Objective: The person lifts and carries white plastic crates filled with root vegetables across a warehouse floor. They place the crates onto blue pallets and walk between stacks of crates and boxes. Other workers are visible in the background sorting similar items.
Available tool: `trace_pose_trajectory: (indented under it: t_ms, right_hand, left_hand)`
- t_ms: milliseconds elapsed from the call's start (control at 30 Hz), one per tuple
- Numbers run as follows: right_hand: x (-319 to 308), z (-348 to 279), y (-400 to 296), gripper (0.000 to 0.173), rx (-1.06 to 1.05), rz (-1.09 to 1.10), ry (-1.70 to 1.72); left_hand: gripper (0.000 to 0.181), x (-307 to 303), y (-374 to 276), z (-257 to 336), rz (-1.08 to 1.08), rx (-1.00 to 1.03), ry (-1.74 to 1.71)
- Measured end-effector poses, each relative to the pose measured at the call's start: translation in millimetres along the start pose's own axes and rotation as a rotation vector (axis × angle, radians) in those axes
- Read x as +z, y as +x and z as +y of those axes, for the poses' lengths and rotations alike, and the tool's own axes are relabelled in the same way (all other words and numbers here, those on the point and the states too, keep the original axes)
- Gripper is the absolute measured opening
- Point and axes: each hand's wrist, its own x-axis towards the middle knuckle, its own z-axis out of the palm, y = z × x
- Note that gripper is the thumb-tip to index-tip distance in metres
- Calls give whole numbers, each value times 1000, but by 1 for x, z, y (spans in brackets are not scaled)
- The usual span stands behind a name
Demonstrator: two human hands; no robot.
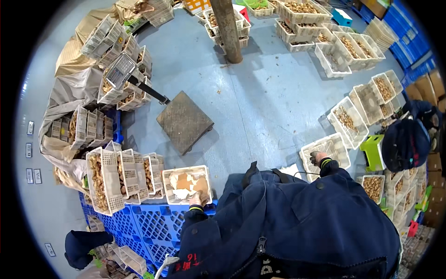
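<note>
My left hand is at the near edge of a white plastic crate. In that crate lie torn pieces of brown cardboard and white paper. Whether the fingers grip a piece or the rim is too small to tell. To the right, my right hand, dark over the fingers as if gloved, reaches over another white mesh crate. That crate's mesh floor shows around the hand. Its grip cannot be made out. A white sheet or bag lies beside this crate.
A platform scale stands on the blue floor ahead, beyond it a rusty post. Stacked crates of tan mushroom-like produce line the left, over blue pallets. A co-worker sits right beside a green stool; another person is lower left.
</note>
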Motion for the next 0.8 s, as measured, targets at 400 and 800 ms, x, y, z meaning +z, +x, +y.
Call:
trace_pose_trajectory:
  t_ms: [400, 800]
  right_hand:
    - [42, -89, 51, 16, 162, -115, 303]
    - [136, -222, 53, 9, 22, -80, 234]
  left_hand:
    - [23, 19, 114, 90, -67, -67, 41]
    - [20, 61, 167, 225, 32, 39, 63]
